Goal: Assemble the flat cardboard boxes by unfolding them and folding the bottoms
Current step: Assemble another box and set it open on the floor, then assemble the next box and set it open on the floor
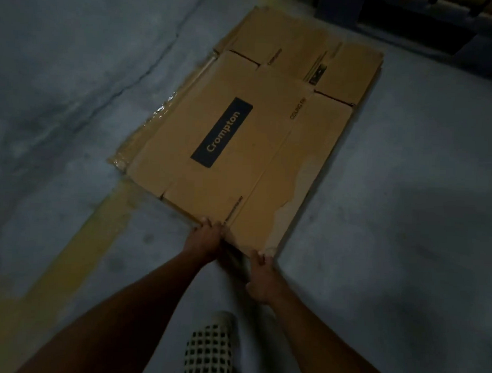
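A flat brown cardboard box (240, 169) with a dark "Crompton" label lies on top of a pile of flattened boxes on the grey floor. My left hand (205, 239) grips its near edge, fingers curled over the top. At the near right corner of the same edge, my right hand (261, 279) holds the board with its fingers curled round it. That near edge is lifted slightly off the floor. Another flat box (346, 70) sticks out from under the far end of the pile.
The concrete floor (405, 219) surrounds the pile. A yellow painted line (78, 250) runs along the floor at the left. My checked shoe (211, 349) stands just below my hands. Dark shelving or a pallet (429, 28) sits at the far right.
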The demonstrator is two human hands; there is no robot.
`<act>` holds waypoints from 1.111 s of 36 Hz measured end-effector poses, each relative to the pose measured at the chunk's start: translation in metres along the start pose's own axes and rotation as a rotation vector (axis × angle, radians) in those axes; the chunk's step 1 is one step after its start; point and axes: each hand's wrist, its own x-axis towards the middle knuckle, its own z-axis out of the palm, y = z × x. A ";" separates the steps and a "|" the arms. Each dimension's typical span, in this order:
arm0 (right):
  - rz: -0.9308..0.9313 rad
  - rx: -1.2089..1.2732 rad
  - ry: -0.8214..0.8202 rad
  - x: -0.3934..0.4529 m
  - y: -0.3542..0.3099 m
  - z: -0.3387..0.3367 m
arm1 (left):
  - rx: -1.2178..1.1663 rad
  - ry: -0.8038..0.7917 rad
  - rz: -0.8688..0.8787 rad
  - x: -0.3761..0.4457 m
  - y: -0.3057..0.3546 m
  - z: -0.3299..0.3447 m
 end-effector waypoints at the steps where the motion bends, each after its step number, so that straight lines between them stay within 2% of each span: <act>1: 0.007 0.052 -0.034 0.002 0.002 -0.003 | 0.004 -0.020 -0.008 0.001 0.000 -0.001; 5: 0.009 0.152 0.016 0.002 -0.001 -0.017 | 0.089 -0.100 -0.026 -0.003 0.006 -0.015; 11: -0.073 0.307 0.207 -0.022 -0.021 -0.056 | 0.144 -0.130 0.181 -0.031 0.049 -0.066; 18: -0.121 0.370 0.447 -0.089 -0.020 -0.134 | 0.165 0.100 0.352 -0.083 0.133 -0.158; 24: -0.153 0.321 0.674 -0.182 0.003 -0.170 | 0.121 0.280 0.493 -0.146 0.194 -0.205; 29: -0.146 0.291 0.814 -0.263 0.027 -0.180 | 0.105 0.375 0.642 -0.198 0.241 -0.222; 34: -0.100 0.352 0.945 -0.348 0.059 -0.168 | 0.113 0.473 0.870 -0.251 0.290 -0.219; 40: -0.086 0.328 1.068 -0.444 0.094 -0.147 | 0.058 0.523 0.972 -0.328 0.349 -0.218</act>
